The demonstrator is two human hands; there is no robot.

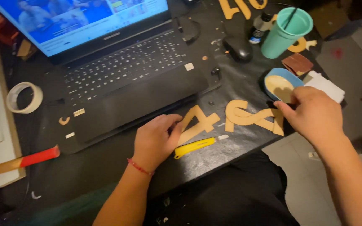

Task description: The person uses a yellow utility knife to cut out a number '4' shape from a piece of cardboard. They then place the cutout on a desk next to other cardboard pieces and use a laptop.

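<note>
A left hand point(153, 140) rests curled, gripping nothing, on a cardboard figure-four cutout point(200, 122) at table point(231, 150) centre. A yellow utility knife point(194, 147) lies at its 4 o'clock. The right hand point(315, 113), at 3 o'clock, pinches a curved cardboard cutout point(252, 117) beside a blue bowl point(273, 77).

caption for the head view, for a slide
Left hand rests on a cardboard "4" cutout beside a yellow knife; right hand reaches by a blue bowl.

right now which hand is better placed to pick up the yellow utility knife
Left. The left hand rests right beside the yellow utility knife, while the right hand is over at the blue bowl.
</note>
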